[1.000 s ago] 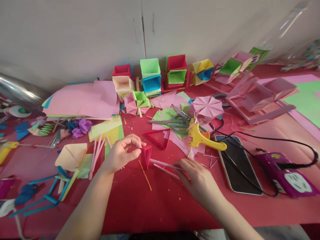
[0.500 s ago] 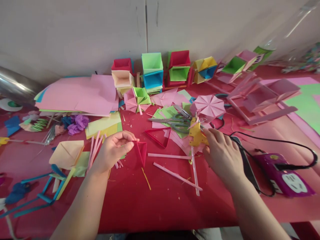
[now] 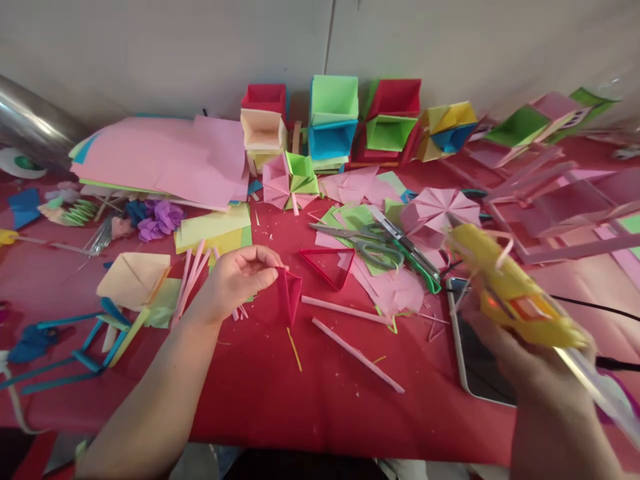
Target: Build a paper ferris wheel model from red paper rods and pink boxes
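Observation:
My left hand [image 3: 250, 277] pinches a folded red paper triangle [image 3: 291, 293] by its upper corner, above the table. My right hand [image 3: 530, 353] is wrapped round a yellow hot glue gun [image 3: 515, 287], raised at the right; a small orange light shows on its body and a clear glue stick [image 3: 595, 380] sticks out of its back. A second red paper triangle [image 3: 330, 267] lies flat just right of my left hand. Two pink paper sticks, an upper one [image 3: 345, 310] and a lower one [image 3: 357, 353], rest in front of it.
Scissors [image 3: 380, 253] and a green-handled utility knife [image 3: 407, 247] lie on paper scraps. A phone or tablet [image 3: 480, 347] sits under my right hand. Coloured paper boxes [image 3: 334, 100] line the wall; pink sheets [image 3: 165, 157] are stacked at left. A blue stick frame [image 3: 90, 360] lies front left.
My right hand has picked up the glue gun from over the scraps and brought it right and nearer, turning it. My left hand still holds the red triangle, and the view has shifted slightly.

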Demonstrator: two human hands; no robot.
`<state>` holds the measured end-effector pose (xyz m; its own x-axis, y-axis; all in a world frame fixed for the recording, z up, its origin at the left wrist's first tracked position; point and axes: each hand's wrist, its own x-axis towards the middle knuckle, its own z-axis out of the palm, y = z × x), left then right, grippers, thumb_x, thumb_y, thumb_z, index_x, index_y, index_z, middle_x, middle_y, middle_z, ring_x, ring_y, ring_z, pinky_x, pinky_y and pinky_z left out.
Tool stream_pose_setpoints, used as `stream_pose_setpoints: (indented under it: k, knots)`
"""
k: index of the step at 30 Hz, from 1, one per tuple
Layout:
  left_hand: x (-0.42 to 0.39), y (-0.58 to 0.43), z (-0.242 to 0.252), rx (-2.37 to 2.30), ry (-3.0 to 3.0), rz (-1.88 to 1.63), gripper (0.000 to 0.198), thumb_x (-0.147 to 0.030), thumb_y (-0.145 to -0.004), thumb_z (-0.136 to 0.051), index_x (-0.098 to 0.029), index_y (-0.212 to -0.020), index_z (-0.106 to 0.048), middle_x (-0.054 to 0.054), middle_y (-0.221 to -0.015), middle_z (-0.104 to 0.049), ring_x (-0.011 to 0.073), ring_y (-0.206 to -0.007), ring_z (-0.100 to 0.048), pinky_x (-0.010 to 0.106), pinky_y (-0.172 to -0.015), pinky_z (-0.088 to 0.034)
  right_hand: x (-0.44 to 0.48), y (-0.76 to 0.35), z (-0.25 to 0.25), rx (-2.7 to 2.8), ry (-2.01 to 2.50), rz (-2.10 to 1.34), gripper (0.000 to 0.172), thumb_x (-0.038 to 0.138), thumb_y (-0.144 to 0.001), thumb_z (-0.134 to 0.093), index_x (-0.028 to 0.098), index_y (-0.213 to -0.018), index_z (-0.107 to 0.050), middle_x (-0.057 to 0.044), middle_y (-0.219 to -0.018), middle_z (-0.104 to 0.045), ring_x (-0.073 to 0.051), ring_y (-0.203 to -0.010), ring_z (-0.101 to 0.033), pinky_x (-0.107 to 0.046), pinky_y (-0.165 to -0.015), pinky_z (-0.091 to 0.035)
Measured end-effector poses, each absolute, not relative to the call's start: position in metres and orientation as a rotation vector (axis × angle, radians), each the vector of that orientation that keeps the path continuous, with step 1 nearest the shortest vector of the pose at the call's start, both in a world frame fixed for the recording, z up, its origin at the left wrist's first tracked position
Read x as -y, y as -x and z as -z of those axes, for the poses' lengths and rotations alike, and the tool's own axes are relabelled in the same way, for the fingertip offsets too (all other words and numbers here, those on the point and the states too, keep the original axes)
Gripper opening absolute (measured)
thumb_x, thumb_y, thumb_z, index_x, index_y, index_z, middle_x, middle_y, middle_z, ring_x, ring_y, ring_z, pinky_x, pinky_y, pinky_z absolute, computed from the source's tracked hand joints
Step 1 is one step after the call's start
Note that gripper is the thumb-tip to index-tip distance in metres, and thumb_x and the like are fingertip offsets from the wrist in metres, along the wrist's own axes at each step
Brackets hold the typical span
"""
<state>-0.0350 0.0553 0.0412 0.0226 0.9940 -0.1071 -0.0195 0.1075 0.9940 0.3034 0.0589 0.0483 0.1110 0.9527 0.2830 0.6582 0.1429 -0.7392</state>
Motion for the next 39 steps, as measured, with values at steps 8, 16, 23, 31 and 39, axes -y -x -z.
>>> stream_pose_setpoints:
  k: [8,16,23,31,39]
  knots:
    - [-0.055,0.033,-0.043,-1.288,-1.012,-1.095,0.011,-0.021,-0.066,-0.069,-0.017,-0.073,-0.062,0.000,-0.077,-0.061,0.0098,-0.071,-0.054,0.019,-0.064,-0.043,-0.039,-0.233,-0.049,2.321,1.160,-1.065,0.018,0.026,-0.084,-0.051,0.021,-0.101,-0.054,-0.008,-0.100,-0.059,-0.017,-0.086,-0.062,-0.026,-0.069,-0.052]
    - [-0.052,0.033,-0.048,-1.268,-1.036,-1.027,0.009,-0.020,-0.070,-0.067,-0.017,-0.075,-0.061,0.000,-0.081,-0.061,0.0086,-0.073,-0.055,0.017,-0.065,-0.043,-0.047,-0.205,-0.036,2.604,1.171,-0.899,0.014,0.025,-0.089,-0.040,0.017,-0.090,-0.051,-0.008,-0.089,-0.055,-0.015,-0.069,-0.059,-0.024,-0.053,-0.047]
    - [-0.052,0.033,-0.048,-1.301,-1.078,-1.011,0.009,-0.021,-0.068,-0.067,-0.017,-0.074,-0.061,0.002,-0.080,-0.061,0.0128,-0.075,-0.057,0.021,-0.066,-0.045,-0.050,-0.197,-0.036,2.671,1.197,-0.879,0.013,0.023,-0.088,-0.039,0.017,-0.080,-0.047,-0.004,-0.081,-0.051,-0.010,-0.055,-0.052,-0.021,-0.045,-0.038]
    - [-0.051,0.033,-0.049,-1.318,-1.121,-0.982,0.007,-0.020,-0.069,-0.065,-0.017,-0.074,-0.061,0.002,-0.081,-0.061,0.0124,-0.074,-0.056,0.020,-0.064,-0.045,-0.051,-0.196,-0.037,2.732,1.240,-0.739,0.012,0.021,-0.082,-0.044,0.017,-0.071,-0.044,0.001,-0.068,-0.045,-0.008,-0.045,-0.045,-0.020,-0.040,-0.025]
    - [-0.051,0.034,-0.047,-1.319,-1.116,-0.986,0.007,-0.018,-0.070,-0.065,-0.017,-0.075,-0.060,0.001,-0.081,-0.061,0.0112,-0.074,-0.055,0.018,-0.062,-0.043,-0.050,-0.192,-0.044,2.805,1.362,-0.696,0.008,0.020,-0.077,-0.046,0.018,-0.070,-0.044,0.001,-0.067,-0.048,-0.009,-0.045,-0.044,-0.023,-0.042,-0.015]
